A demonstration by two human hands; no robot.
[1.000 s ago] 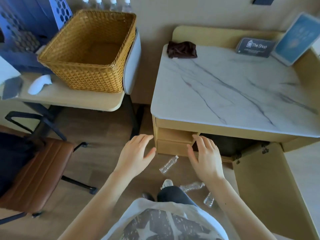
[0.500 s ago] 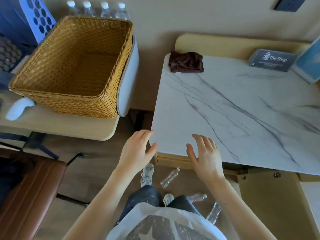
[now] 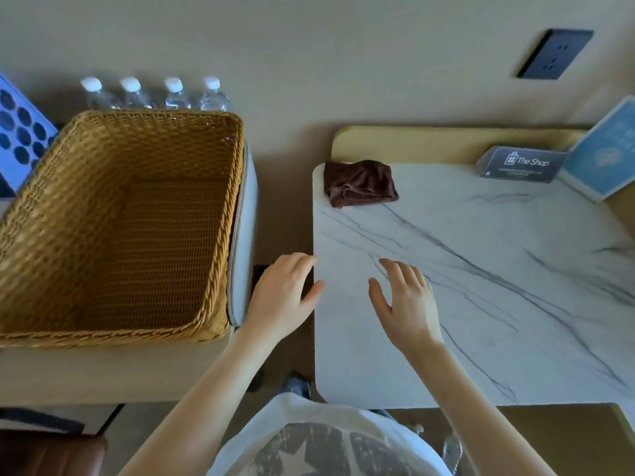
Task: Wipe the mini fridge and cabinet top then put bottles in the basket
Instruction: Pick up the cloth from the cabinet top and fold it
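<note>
A brown cloth [image 3: 359,183] lies crumpled on the far left corner of the white marble cabinet top [image 3: 481,286]. My right hand [image 3: 403,304] hovers over the marble near its left edge, fingers spread and empty. My left hand [image 3: 283,297] is beside that edge, over the gap, also open and holding nothing. A wicker basket [image 3: 213,235] stands empty on the desk at left. Several capped water bottles [image 3: 154,96] stand upright behind it by the wall. Part of a bottle [image 3: 452,448] shows on the floor at the bottom.
A "The Shop" card [image 3: 520,164] and a blue sign [image 3: 604,154] stand at the cabinet's back right. The open cabinet door [image 3: 549,441] juts out below the top. A brown chair seat [image 3: 51,455] sits bottom left; a wall socket [image 3: 555,58] is above.
The view has risen and moved forward; the floor bottles and open cabinet have mostly dropped out of sight. Both hands have lifted from below the cabinet front to the level of the marble top.
</note>
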